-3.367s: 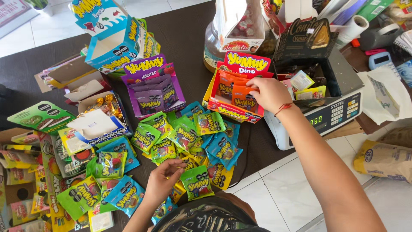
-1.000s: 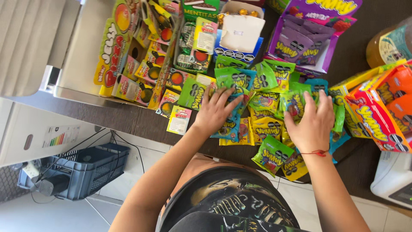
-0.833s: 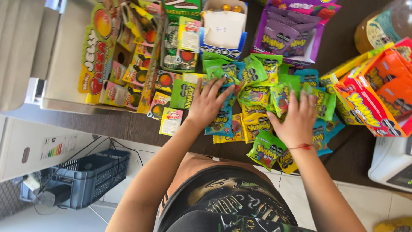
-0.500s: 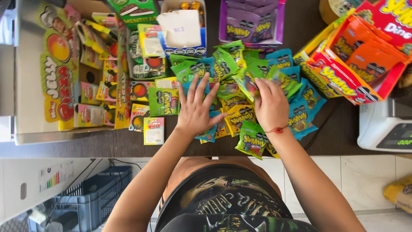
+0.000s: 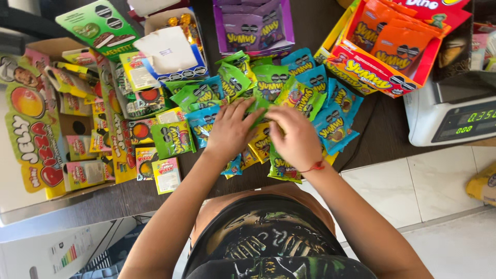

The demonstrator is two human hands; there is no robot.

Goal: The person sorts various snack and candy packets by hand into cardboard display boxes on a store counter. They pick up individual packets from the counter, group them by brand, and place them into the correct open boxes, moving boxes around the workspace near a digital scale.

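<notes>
A dark tabletop (image 5: 385, 139) was seen from above, crowded with sweets. Along its left edge a tall yellow display card (image 5: 32, 135) hung with small packets was laid flat. At the far right corner an orange and yellow display box (image 5: 392, 46) full of orange pouches was stood, and just beside it, at the right edge, a white weighing scale (image 5: 452, 116) with a lit green readout. At the far edge, near the middle, a purple display box (image 5: 253, 26) holding purple pouches was placed, and to its left an open white and blue carton (image 5: 173, 51) with a green box (image 5: 98, 26) beyond it.

Across the middle of the tabletop, reaching toward the near edge, a loose heap of candy packets (image 5: 289, 88) in green, blue and yellow was spread, many overlapping. Both hands were laid on this heap, side by side and nearly touching. The left hand (image 5: 230, 129) was pressed down with fingers spread over the blue and green packets. The right hand (image 5: 294, 137), with a thin red string at the wrist, was curled over a green packet; whether that packet was actually pinched could not be told. A single small yellow packet (image 5: 166, 174) was left apart near the near edge, left of the heap.
</notes>
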